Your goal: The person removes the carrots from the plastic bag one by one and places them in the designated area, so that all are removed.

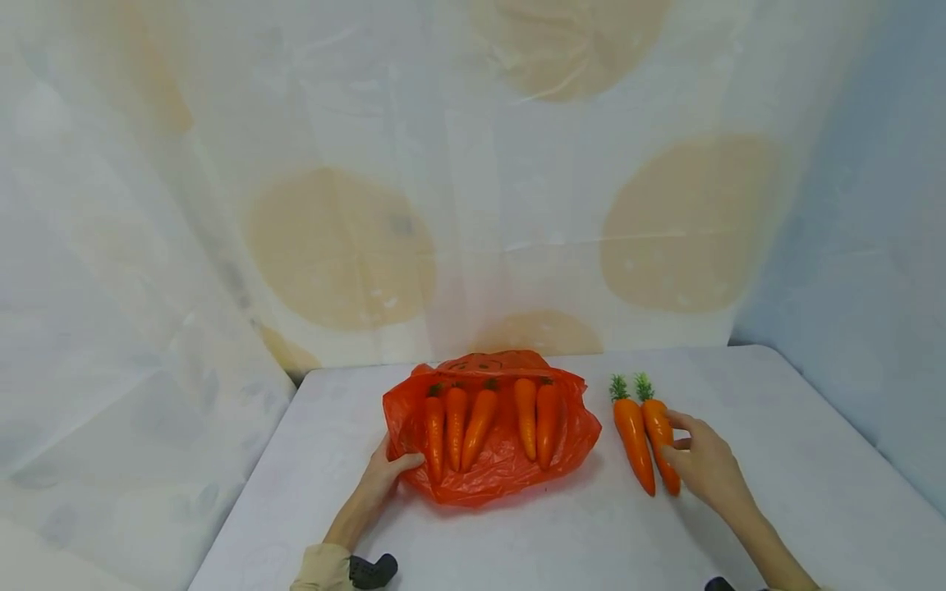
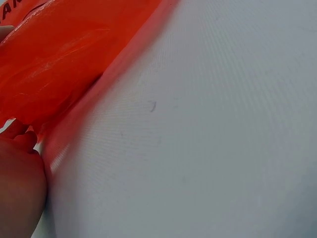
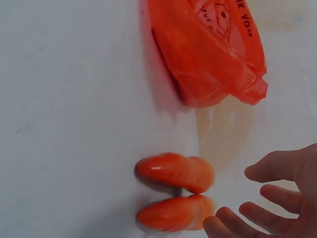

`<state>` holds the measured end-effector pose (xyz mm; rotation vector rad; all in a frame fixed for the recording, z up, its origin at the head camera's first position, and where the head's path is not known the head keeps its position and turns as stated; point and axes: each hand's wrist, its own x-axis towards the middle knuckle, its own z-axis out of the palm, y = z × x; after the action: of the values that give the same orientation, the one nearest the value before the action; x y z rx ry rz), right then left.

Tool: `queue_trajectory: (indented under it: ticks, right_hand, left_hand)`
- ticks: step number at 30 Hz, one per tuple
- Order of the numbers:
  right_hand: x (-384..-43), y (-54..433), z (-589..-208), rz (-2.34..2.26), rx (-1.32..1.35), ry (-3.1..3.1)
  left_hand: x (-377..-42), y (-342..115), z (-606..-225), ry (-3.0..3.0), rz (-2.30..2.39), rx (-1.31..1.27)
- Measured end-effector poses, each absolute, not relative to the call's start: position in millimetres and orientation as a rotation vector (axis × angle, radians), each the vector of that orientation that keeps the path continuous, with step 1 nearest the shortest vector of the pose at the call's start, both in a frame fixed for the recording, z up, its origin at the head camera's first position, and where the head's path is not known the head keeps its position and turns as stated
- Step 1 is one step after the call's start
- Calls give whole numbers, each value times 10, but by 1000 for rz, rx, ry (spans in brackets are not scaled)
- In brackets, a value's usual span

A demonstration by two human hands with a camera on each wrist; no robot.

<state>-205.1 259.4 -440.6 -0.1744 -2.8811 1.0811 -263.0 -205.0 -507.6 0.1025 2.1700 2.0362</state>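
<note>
white table (image 1: 798,460), spotted curtain (image 1: 340,246)

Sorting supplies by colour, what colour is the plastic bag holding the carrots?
Orange-red; the plastic bag shows best in the head view.

The plastic bag (image 1: 491,460) at the worktop's centre is translucent orange-red, with dark printed lettering visible in the right wrist view. The five carrots (image 1: 489,423) lying in it are orange with small green tops. At 3 o'clock from the bag, the two loose carrots (image 1: 645,439) are the same orange, each with a bright green tuft. The worktop (image 1: 517,542) is plain white. At 12 o'clock, the backdrop cloth (image 1: 473,189) is white, patterned with large pale tan circles.
</note>
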Motion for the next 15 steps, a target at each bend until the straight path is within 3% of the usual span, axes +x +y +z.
queue_trajectory:
  ticks: [15]
  right_hand:
    - [-1960,2146,-3996,1151,50,-2691]
  left_hand:
    - [-2627,-2044,-5070,2177,2041,124]
